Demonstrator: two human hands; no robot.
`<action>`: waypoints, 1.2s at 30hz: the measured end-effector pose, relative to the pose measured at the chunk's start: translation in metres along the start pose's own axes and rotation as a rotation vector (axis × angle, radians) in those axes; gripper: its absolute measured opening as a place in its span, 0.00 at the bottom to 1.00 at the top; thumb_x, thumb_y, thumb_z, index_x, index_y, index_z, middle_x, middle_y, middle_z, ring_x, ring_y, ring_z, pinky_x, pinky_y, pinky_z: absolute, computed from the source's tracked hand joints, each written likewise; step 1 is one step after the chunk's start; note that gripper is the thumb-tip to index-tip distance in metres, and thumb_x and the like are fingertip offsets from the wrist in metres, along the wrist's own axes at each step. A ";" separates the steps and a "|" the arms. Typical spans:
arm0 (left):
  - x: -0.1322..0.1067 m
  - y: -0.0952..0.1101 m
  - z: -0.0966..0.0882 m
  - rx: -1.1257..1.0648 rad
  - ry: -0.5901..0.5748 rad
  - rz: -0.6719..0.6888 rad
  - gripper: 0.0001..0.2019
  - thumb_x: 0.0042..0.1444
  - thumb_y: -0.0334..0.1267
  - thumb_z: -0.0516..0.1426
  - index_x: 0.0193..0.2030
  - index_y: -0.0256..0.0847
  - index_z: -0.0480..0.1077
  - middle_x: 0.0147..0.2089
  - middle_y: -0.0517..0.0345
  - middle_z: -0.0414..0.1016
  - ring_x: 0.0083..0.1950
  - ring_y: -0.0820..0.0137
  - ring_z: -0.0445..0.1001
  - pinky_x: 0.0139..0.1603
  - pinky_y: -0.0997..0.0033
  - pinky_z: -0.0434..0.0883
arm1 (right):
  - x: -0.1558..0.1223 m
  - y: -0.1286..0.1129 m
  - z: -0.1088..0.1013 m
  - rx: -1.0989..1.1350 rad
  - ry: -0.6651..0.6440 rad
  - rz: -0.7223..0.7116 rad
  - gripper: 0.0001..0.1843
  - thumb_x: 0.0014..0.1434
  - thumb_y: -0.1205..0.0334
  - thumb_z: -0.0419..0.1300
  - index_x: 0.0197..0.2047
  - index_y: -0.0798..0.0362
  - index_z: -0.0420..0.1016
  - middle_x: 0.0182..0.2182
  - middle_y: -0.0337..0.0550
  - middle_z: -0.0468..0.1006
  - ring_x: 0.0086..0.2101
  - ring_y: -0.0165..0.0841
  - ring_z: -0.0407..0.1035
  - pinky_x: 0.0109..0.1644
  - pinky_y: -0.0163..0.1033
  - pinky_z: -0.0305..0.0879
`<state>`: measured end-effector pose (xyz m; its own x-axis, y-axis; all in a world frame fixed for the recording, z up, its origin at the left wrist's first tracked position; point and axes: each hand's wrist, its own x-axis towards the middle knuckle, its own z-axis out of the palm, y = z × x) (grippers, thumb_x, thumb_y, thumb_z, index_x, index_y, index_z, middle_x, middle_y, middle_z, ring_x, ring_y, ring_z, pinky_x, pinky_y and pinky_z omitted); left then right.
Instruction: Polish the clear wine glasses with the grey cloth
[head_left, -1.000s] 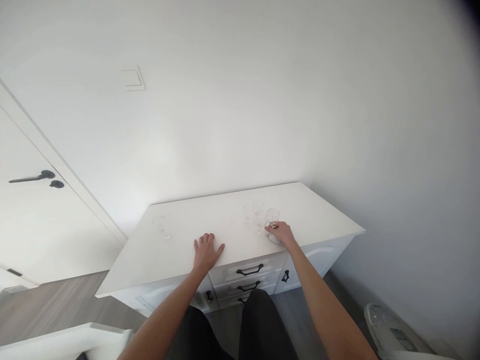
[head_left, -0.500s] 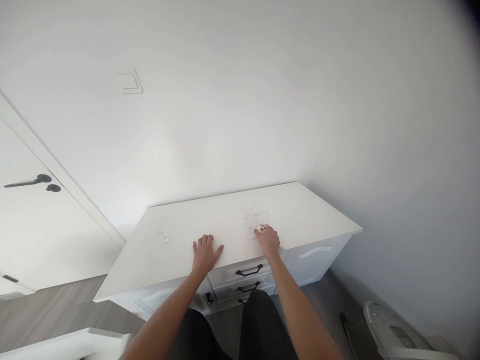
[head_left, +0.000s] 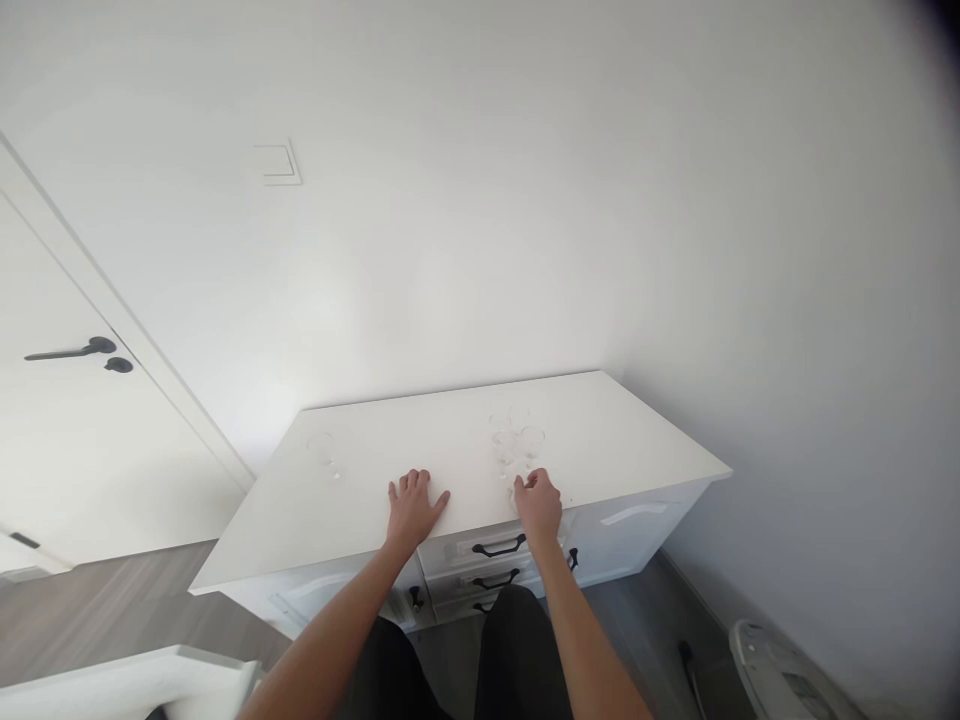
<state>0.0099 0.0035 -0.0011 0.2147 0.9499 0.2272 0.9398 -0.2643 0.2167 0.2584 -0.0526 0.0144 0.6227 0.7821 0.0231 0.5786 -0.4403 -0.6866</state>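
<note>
My left hand (head_left: 412, 513) lies flat on the white top of a cabinet (head_left: 450, 440), its fingers spread and nothing under it that shows. My right hand (head_left: 539, 501) is at the front edge of the top, thumb and fingers pinched together. Whatever it may hold is too small or hidden to make out. Just beyond its fingertips stand several clear glass-like cups (head_left: 532, 440) in a cluster, their rims faintly visible. Small clear or whitish bits (head_left: 503, 476) lie close by. One more clear cup (head_left: 320, 447) is at the left, with a small white bit (head_left: 336, 476) before it.
Black handles (head_left: 498, 546) stick out from the cabinet drawers below my hands. A plain wall (head_left: 450, 200) with a switch (head_left: 279, 162) rises behind. A door with a black lever (head_left: 71, 350) is at the left, and a pale appliance (head_left: 780, 670) stands low at the right.
My right hand has drawn back slightly from the clear cups toward the front edge, staying pinched. My left hand stays flat in place. The view has shifted a little.
</note>
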 end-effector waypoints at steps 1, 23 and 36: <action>0.000 0.000 0.000 -0.001 0.001 0.003 0.22 0.66 0.56 0.50 0.57 0.42 0.68 0.60 0.43 0.72 0.64 0.51 0.66 0.72 0.40 0.52 | -0.009 -0.001 0.004 0.004 -0.009 -0.069 0.14 0.69 0.52 0.53 0.44 0.49 0.77 0.40 0.51 0.84 0.41 0.43 0.79 0.41 0.40 0.68; 0.000 -0.001 0.002 -0.002 0.024 0.008 0.22 0.66 0.56 0.51 0.56 0.42 0.68 0.59 0.45 0.71 0.63 0.51 0.66 0.71 0.39 0.53 | 0.016 -0.035 0.035 -0.016 -0.156 -0.161 0.15 0.66 0.57 0.59 0.51 0.49 0.83 0.46 0.48 0.85 0.46 0.41 0.79 0.47 0.40 0.70; -0.003 -0.001 0.001 -0.034 0.012 0.000 0.24 0.66 0.56 0.52 0.60 0.42 0.67 0.63 0.42 0.70 0.66 0.49 0.64 0.74 0.36 0.50 | -0.037 -0.022 0.040 -0.063 -0.075 -0.284 0.16 0.70 0.56 0.51 0.44 0.48 0.81 0.42 0.48 0.85 0.42 0.39 0.78 0.44 0.37 0.68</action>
<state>0.0087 0.0014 -0.0028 0.2112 0.9479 0.2383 0.9303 -0.2698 0.2486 0.2016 -0.0538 -0.0004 0.3918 0.9073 0.1525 0.7569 -0.2236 -0.6141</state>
